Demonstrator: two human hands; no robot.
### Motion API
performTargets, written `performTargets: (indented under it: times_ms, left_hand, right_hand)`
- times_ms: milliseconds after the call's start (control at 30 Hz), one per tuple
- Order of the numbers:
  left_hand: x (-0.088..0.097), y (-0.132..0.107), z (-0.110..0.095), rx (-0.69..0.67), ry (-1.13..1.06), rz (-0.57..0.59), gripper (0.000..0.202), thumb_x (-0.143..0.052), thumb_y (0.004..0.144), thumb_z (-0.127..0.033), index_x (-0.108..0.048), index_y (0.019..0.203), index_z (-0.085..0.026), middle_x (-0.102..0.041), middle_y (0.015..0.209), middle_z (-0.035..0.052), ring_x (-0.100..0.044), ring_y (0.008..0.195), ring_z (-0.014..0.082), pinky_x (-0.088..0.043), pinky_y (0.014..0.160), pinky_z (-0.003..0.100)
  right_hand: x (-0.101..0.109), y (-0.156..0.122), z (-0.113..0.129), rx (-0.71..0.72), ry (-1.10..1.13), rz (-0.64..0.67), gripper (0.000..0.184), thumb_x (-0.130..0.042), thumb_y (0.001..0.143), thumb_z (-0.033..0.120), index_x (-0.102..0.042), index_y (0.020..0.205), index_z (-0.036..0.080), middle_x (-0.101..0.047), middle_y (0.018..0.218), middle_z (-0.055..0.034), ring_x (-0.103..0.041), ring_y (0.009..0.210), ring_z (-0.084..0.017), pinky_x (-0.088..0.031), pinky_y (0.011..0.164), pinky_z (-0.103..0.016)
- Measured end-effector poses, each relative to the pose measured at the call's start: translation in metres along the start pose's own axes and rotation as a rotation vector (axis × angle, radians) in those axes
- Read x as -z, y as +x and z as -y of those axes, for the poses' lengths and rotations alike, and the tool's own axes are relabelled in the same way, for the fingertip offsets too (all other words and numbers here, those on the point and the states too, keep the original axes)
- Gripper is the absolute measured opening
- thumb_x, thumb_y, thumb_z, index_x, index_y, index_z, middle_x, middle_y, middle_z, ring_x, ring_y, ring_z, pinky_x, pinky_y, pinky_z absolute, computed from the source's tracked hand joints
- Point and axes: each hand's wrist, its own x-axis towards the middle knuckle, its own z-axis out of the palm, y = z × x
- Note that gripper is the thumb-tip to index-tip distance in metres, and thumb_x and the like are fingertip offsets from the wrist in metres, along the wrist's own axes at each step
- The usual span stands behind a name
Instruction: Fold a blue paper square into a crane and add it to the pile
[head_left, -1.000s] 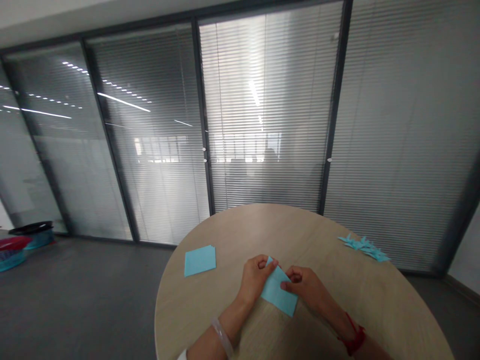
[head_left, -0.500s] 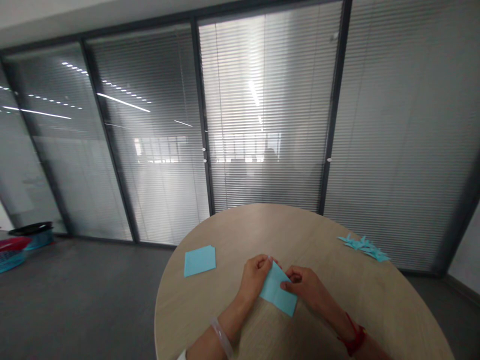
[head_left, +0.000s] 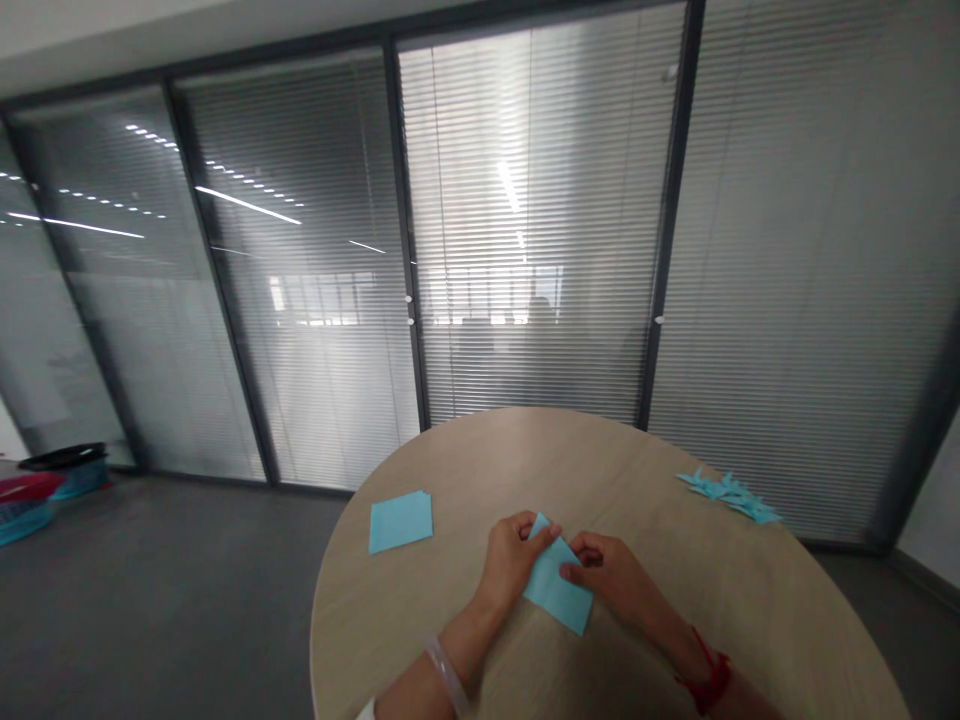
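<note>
A person's two hands work a folded light-blue paper sheet (head_left: 556, 588) at the near edge of a round wood-grain desk (head_left: 480, 470). The left hand (head_left: 514, 560) pinches the sheet's upper corner between thumb and fingers, while the right hand (head_left: 611, 575) grips its right edge with curled fingers, the hands close together and the paper's lower half lying against the desk. A square of blue paper (head_left: 400, 522) lies flat to the left, well apart from the hands; a cluster of folded blue paper pieces (head_left: 731, 497) sits near the far right edge. A clear bangle (head_left: 446, 675) circles the left wrist, a red cord (head_left: 705, 675) the right. Stacked plastic baskets (head_left: 30, 510) stand on the grey floor (head_left: 150, 600) beyond the desk, before a glass partition (head_left: 810, 250) with blinds.
</note>
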Motion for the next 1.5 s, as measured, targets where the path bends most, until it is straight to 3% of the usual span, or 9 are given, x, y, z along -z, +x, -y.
performTargets:
  times_ms: [233,400,600,733,900,1100,1300,1500]
  left_hand:
    - [0.001,-0.001,-0.002,-0.003,-0.016,0.026,0.042,-0.063,0.066,-0.055,-0.051,0.054,-0.016,-0.037,0.051,-0.0059,-0.033,0.05,0.0089,-0.022,0.046,0.022]
    - [0.0,-0.002,-0.006,0.028,-0.086,0.064,0.043,-0.065,0.062,-0.056,-0.058,0.059,-0.014,-0.043,0.051,-0.0049,-0.037,0.049,0.0091,-0.025,0.046,0.022]
    - [-0.001,-0.004,-0.007,0.09,-0.201,0.098,0.048,-0.067,0.059,-0.061,-0.061,0.061,-0.014,-0.05,0.05,-0.0034,-0.041,0.046,0.0093,-0.031,0.045,0.022]
    - [-0.001,-0.003,-0.004,0.07,-0.223,0.106,0.051,-0.06,0.064,-0.064,-0.065,0.065,-0.013,-0.057,0.054,-0.0001,-0.047,0.048,0.0114,-0.036,0.047,0.023]
    - [-0.001,0.0,-0.001,0.035,-0.141,0.015,0.056,-0.05,0.071,-0.065,-0.066,0.057,-0.013,-0.06,0.055,0.0037,-0.052,0.051,0.0143,-0.04,0.051,0.025]
    - [0.002,-0.004,-0.009,0.119,-0.21,0.026,0.069,-0.037,0.074,-0.073,-0.064,0.055,-0.013,-0.055,0.049,0.0028,-0.048,0.046,0.0134,-0.037,0.048,0.025]
    - [0.001,-0.003,-0.008,0.092,-0.112,0.015,0.055,-0.066,0.055,-0.068,-0.061,0.053,-0.013,-0.044,0.045,-0.0039,-0.037,0.043,0.0088,-0.025,0.043,0.023]
    - [0.0,-0.002,-0.003,0.09,-0.189,0.079,0.052,-0.064,0.061,-0.064,-0.065,0.061,-0.011,-0.05,0.047,-0.0021,-0.039,0.043,0.009,-0.028,0.044,0.023]
  right_hand:
    - [0.0,0.0,0.0,0.013,0.004,0.017,0.032,-0.069,0.065,0.046,-0.062,0.074,0.016,-0.063,0.063,-0.0004,-0.056,0.059,-0.016,-0.04,0.055,-0.024]
    - [0.0,0.001,0.0,0.057,-0.057,-0.032,0.042,-0.059,0.073,0.057,-0.06,0.065,0.015,-0.053,0.056,0.0019,-0.047,0.054,-0.012,-0.033,0.051,-0.023]
    - [0.002,0.001,0.0,0.074,-0.125,-0.065,0.041,-0.057,0.075,0.054,-0.061,0.062,0.015,-0.05,0.055,0.0022,-0.045,0.054,-0.012,-0.031,0.051,-0.023]
    - [0.002,0.001,0.0,0.064,-0.148,-0.072,0.04,-0.057,0.075,0.053,-0.063,0.062,0.015,-0.053,0.056,0.0015,-0.046,0.054,-0.013,-0.031,0.05,-0.023]
    - [0.001,-0.001,0.003,0.076,-0.179,-0.064,0.036,-0.058,0.076,0.048,-0.063,0.06,0.015,-0.051,0.054,0.0021,-0.044,0.052,-0.012,-0.029,0.05,-0.023]
    - [0.001,0.0,0.001,0.076,-0.227,-0.084,0.038,-0.058,0.076,0.047,-0.063,0.055,0.016,-0.05,0.05,0.0027,-0.042,0.05,-0.012,-0.028,0.048,-0.023]
    - [-0.001,-0.001,0.004,0.065,-0.203,-0.09,0.037,-0.058,0.075,0.048,-0.062,0.056,0.016,-0.049,0.051,0.0023,-0.042,0.051,-0.012,-0.028,0.048,-0.023]
    - [0.0,-0.002,0.004,0.057,-0.179,-0.068,0.037,-0.058,0.074,0.048,-0.061,0.057,0.015,-0.046,0.052,0.0022,-0.04,0.051,-0.012,-0.026,0.049,-0.024]
